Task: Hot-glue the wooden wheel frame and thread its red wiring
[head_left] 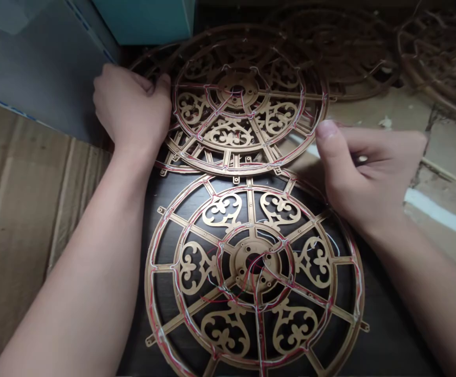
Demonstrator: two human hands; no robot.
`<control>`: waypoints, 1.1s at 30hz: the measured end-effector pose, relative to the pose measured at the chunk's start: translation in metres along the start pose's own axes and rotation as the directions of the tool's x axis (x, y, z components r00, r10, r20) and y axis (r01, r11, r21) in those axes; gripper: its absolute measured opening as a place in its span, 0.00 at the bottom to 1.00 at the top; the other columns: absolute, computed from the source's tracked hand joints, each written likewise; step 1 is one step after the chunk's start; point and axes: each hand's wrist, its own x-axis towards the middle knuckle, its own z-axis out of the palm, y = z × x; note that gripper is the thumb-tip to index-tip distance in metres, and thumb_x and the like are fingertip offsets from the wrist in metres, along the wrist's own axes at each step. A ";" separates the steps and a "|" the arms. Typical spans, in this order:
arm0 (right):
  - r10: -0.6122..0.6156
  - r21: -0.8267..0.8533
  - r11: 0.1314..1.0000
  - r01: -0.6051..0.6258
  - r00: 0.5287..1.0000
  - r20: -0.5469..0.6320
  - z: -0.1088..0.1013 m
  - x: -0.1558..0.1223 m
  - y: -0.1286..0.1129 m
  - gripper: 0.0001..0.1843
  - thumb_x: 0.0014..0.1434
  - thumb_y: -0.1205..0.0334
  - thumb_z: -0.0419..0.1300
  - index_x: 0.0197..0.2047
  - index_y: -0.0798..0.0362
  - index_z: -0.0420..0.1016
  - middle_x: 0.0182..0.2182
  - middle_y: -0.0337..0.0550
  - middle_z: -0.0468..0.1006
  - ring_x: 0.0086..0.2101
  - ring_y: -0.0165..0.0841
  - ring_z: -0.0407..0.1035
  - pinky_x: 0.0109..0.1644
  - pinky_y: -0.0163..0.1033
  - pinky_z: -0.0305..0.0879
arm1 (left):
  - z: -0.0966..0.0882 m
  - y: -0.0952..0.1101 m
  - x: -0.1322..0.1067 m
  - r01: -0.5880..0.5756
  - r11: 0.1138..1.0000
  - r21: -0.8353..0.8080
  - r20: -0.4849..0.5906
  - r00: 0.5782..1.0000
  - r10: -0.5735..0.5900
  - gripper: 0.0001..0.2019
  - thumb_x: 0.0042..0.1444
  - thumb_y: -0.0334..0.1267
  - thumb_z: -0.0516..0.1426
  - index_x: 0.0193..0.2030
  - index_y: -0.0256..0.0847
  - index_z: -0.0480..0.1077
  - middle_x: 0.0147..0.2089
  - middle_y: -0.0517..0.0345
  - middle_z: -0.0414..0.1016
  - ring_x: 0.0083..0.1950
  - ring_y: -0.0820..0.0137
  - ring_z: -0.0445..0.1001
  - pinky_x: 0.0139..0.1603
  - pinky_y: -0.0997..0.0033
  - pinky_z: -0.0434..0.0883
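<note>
The worktop (385,335) under me is dark, almost black, and shows through the gaps of the near gold frame (253,272), a round openwork wheel with scroll patterns and thin red and white wires run along its rings and spokes. It lies flat right in front of me. To my left is flattened cardboard (23,209), and behind it a grey wall (43,68) with a teal box (145,18) above. To the right lies more cardboard with a pale strip (440,212) across it.

My left hand (131,107) rests on the left rim of the upper gold frame (247,99), which sits on a stack of like frames just beyond the near one; my fingers are curled over its edge, thumb tip against the rim. My right hand (364,167) is at that frame's right rim, fingers bunched narrow with the thumb pressed forward. I cannot tell whether they pinch a wire or only touch the rim.

Further frames (349,52) at the back sink into shadow, and a tangled brown pile (440,63) at the far right is too dim to make out. The near frame's lower edge is cut off.
</note>
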 end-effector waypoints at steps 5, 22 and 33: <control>0.055 -0.017 0.998 -0.055 0.998 -0.006 0.000 0.000 0.002 0.30 0.68 0.63 0.58 0.18 0.56 0.48 0.18 0.33 0.45 0.21 0.22 0.41 0.26 0.37 0.38 | 0.001 -0.003 0.000 -0.056 0.998 0.042 -0.042 0.997 0.058 0.23 0.58 0.50 0.56 0.18 0.42 0.56 0.21 0.58 0.54 0.29 0.67 0.66 0.41 0.65 0.70; 0.310 0.468 0.849 -0.243 0.948 -0.070 0.004 0.008 0.015 0.32 0.67 0.44 0.53 0.16 0.51 0.51 0.15 0.34 0.48 0.18 0.25 0.43 0.23 0.39 0.37 | 0.003 -0.004 0.002 -0.018 1.000 0.023 -0.055 0.998 0.019 0.19 0.56 0.50 0.58 0.37 0.34 0.81 0.30 0.51 0.73 0.42 0.52 0.78 0.52 0.49 0.73; 0.474 0.778 0.539 -0.324 0.880 0.038 -0.012 0.015 0.005 0.36 0.66 0.32 0.45 0.19 0.49 0.42 0.17 0.32 0.40 0.18 0.27 0.36 0.23 0.37 0.39 | -0.005 -0.001 0.003 0.008 0.989 0.147 -0.007 1.000 -0.007 0.21 0.57 0.55 0.51 0.25 0.41 0.72 0.23 0.52 0.64 0.40 0.49 0.76 0.47 0.53 0.73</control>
